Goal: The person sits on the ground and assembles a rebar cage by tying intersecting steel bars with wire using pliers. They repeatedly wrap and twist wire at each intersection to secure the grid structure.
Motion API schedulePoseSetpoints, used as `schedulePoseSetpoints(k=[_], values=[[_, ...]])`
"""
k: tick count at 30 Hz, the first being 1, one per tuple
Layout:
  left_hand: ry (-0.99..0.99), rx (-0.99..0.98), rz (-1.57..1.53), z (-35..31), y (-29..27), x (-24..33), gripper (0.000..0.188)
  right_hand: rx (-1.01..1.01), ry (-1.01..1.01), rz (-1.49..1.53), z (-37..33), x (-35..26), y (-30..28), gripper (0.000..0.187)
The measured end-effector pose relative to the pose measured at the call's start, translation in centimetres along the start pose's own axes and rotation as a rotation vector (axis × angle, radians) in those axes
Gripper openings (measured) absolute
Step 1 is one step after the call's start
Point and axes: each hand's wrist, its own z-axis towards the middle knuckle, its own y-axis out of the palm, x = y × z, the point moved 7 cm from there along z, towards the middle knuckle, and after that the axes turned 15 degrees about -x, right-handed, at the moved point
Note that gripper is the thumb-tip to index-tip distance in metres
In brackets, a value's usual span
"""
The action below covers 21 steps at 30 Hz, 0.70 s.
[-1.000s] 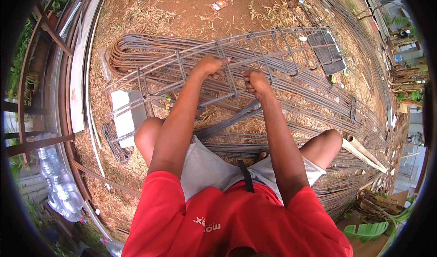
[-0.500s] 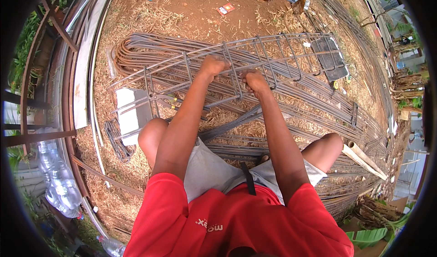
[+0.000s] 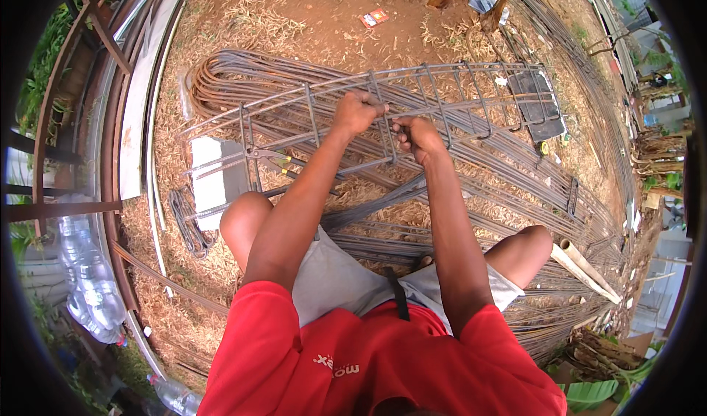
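A long rebar cage (image 3: 311, 115) with square stirrups lies across in front of me, over a stack of steel bars. My left hand (image 3: 358, 114) is closed at the crossing of a stirrup and a long bar, thumb pointing right. Just right of that stirrup, my right hand (image 3: 418, 137) has its fingers curled and pinched near the same joint. Whatever either hand grips is too small or hidden to make out. Pliers (image 3: 266, 155) with yellow-marked handles rest at the cage's left part, beside my left forearm.
Bent rebar (image 3: 210, 77) is stacked beneath the cage. A white and grey block (image 3: 208, 187) supports its left end; a dark slab (image 3: 536, 110) lies under its right end. Wire loops (image 3: 184, 221), a tape measure (image 3: 543, 148), pipes (image 3: 589, 272) and plastic bottles (image 3: 92, 276) lie around.
Both hands stay at the same stirrup joint. My left thumb now extends right, and my right hand has turned so its curled fingers show. The whole view has shifted slightly.
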Motion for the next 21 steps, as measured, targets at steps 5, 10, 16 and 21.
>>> schedulePoseSetpoints(k=[5, 10, 16, 21], values=[[-0.036, 0.064, -0.014, 0.3, -0.2, -0.6, 0.028, 0.049, -0.038, 0.133, 1.6, 1.1, 0.3, 0.014], [0.015, 0.038, -0.047, 0.3, 0.1, -1.0, 0.023, 0.024, -0.012, 0.111, 1.0, 1.1, 1.3, 0.014], [0.026, 0.083, -0.181, 1.1, 0.7, -1.0, 0.019, -0.052, -0.062, -0.105, -1.4, -0.9, 2.0, 0.02], [0.012, 0.091, -0.288, 1.2, 0.9, -1.1, 0.019, -0.074, -0.058, 0.163, -0.8, -1.6, 1.8, 0.014]])
